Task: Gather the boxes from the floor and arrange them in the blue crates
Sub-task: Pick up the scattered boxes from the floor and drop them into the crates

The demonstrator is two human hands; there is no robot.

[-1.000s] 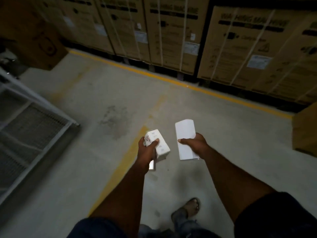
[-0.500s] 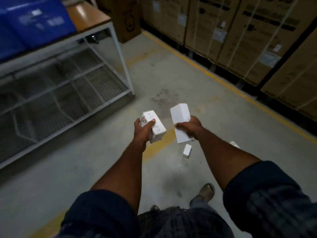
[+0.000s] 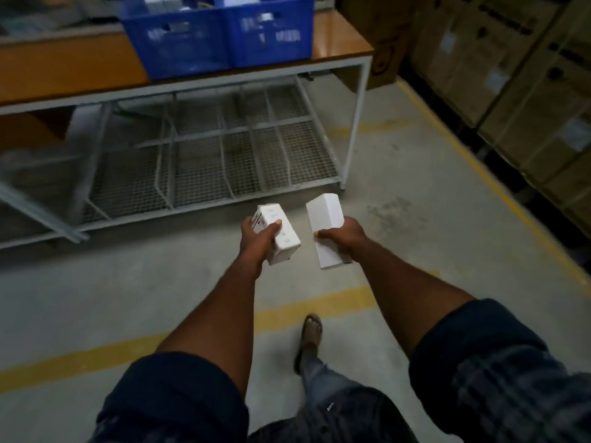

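My left hand [image 3: 257, 239] is closed around a white box with a printed label [image 3: 281, 236], held at waist height over the floor. My right hand [image 3: 345, 236] grips a plain white box [image 3: 324, 215] from its side, close beside the other one. Two blue crates stand side by side on the wooden table top ahead: the left crate [image 3: 174, 43] and the right crate [image 3: 271, 35]. White items show inside both crates, too blurred to identify.
The table [image 3: 339, 33] has a white metal frame and a wire mesh shelf [image 3: 224, 167] below. Large cardboard cartons [image 3: 518, 75] line the right side behind a yellow floor line. Another yellow line [image 3: 96, 353] crosses the concrete floor near my foot [image 3: 311, 334].
My view has swung left from the cartons to the table, which is now straight ahead with both crates in sight. Both hands still hold their boxes. The small boxes on the floor have left view.
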